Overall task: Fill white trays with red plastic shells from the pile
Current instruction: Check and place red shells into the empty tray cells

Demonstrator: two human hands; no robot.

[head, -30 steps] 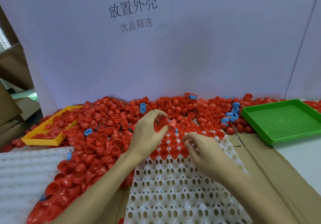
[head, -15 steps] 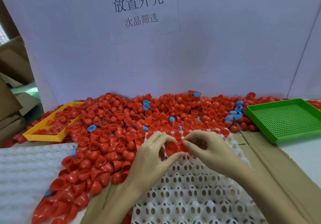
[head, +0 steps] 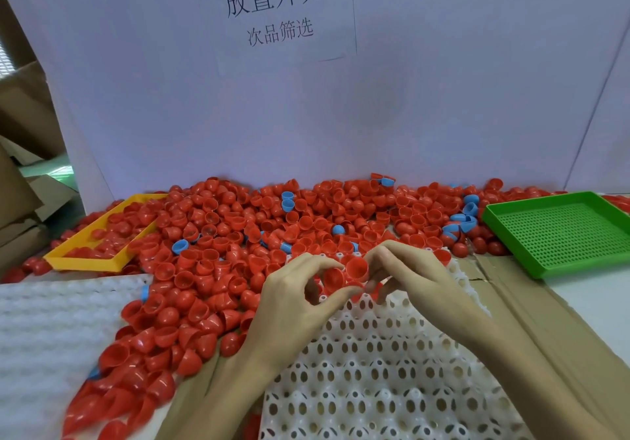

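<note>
A big pile of red plastic shells (head: pixel 238 235) covers the table's back and left, with a few blue shells mixed in. A white tray (head: pixel 375 371) with rows of round holes lies in front of me. Both hands meet over its far end. My left hand (head: pixel 293 299) pinches a red shell (head: pixel 332 277) between thumb and fingers. My right hand (head: pixel 409 276) holds another red shell (head: pixel 356 267) right beside it, the two shells touching. The tray's far rows are mostly hidden behind my hands.
A yellow tray (head: pixel 99 245) with red shells sits at the back left, a green perforated tray (head: pixel 562 231) at the back right. A second white tray (head: pixel 51 337) lies at the left. Cardboard (head: pixel 531 303) lies under the tray. A white board with printed characters (head: pixel 272 6) stands behind.
My left hand came back from the pile to the tray's far end with a shell. Both hands now meet, raised slightly, each pinching a red shell.
</note>
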